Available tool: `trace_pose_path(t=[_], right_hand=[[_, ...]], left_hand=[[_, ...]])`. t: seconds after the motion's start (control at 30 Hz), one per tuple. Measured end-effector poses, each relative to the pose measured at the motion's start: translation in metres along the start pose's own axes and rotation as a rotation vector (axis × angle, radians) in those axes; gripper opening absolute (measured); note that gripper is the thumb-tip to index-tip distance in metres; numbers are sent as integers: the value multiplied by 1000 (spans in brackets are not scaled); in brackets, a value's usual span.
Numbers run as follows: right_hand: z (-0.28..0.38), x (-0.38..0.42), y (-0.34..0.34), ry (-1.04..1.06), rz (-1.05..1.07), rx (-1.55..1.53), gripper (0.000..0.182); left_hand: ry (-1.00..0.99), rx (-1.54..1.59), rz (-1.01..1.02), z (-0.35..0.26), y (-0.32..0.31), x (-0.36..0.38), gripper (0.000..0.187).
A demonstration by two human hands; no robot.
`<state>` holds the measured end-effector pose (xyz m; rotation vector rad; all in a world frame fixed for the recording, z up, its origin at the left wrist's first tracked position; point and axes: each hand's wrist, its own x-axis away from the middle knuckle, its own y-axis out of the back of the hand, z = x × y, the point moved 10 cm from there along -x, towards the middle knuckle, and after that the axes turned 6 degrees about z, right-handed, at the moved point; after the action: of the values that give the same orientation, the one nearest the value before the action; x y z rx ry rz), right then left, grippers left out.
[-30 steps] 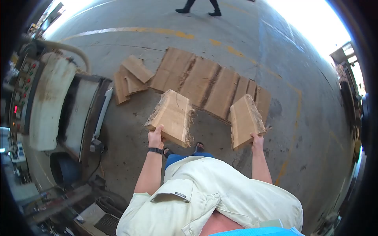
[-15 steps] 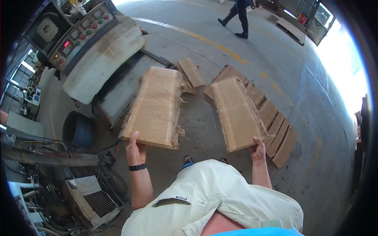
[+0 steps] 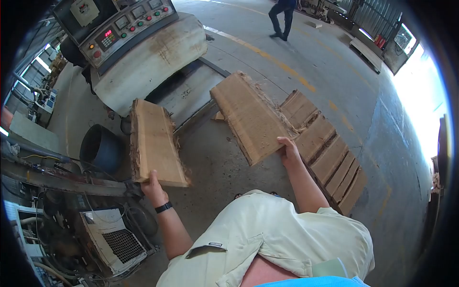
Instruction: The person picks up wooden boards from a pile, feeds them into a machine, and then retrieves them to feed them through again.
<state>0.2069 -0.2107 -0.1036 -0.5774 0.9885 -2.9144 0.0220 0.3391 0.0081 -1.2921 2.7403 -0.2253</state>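
My left hand (image 3: 154, 189) is closed on the near end of a rough wooden board (image 3: 155, 143), thumb on top, fingers hidden underneath. Ragged bark fringes that board's long edges. On the other side, my right hand (image 3: 289, 152) grips the near right corner of a second, wider board (image 3: 248, 115), also bark-edged, its far end pointing up and left. Both boards are held off the floor, apart from each other. Beyond and partly behind the right board lies a row of similar wooden boards (image 3: 321, 138), side by side.
A machine with a control panel (image 3: 126, 33) and a metal bed (image 3: 184, 98) stands ahead on the left. Nearby are a dark bucket (image 3: 99, 148) and a metal-framed unit with a grille (image 3: 122, 244). A person (image 3: 283, 19) is walking across the floor at the back.
Both boards have shifted left and tilted differently. My left hand has moved left and slightly down, my right hand left and up. The view has turned a little, and the person behind has stepped left.
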Motion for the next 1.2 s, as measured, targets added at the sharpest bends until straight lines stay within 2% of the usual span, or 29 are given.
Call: trace_pose_path(t=[0.1, 0.2, 0.27, 0.33, 0.43, 0.63, 0.73, 0.83, 0.93, 1.1, 1.2], right_hand=[[-6, -11, -30, -10, 10, -42, 28], [-14, -32, -35, -65, 28, -74, 35], [-16, -47, -38, -90, 45, -81, 39], [-9, -51, -43, -92, 45, -73, 40], [-7, -72, -34, -108, 66, -53, 41], [4, -104, -20, -152, 90, -67, 47], [12, -118, -16, -203, 63, -95, 49], [19, -134, -4, -219, 83, -80, 49], [24, -148, -5, -266, 169, 10, 49], [6, -181, -32, -358, 190, -32, 46], [-31, -205, -64, -436, 287, -67, 46]], left_hand=[[-132, -251, 9, -32, -13, 10, 42], [-61, -830, 174, -24, -49, 19, 48], [-369, -799, 220, -28, -84, 34, 60], [-325, -1104, 315, 5, -110, 36, 80], [-278, -1471, 469, 51, -150, 39, 83], [-412, -1711, 406, 126, -189, 18, 76], [-334, -1701, 426, 111, -209, -5, 80], [-228, -1544, 424, 64, -215, -29, 82], [-360, -1312, 334, 18, -199, -60, 76], [-315, -1160, 321, -55, -191, -95, 63], [-277, -1155, 332, -68, -194, -102, 62]])
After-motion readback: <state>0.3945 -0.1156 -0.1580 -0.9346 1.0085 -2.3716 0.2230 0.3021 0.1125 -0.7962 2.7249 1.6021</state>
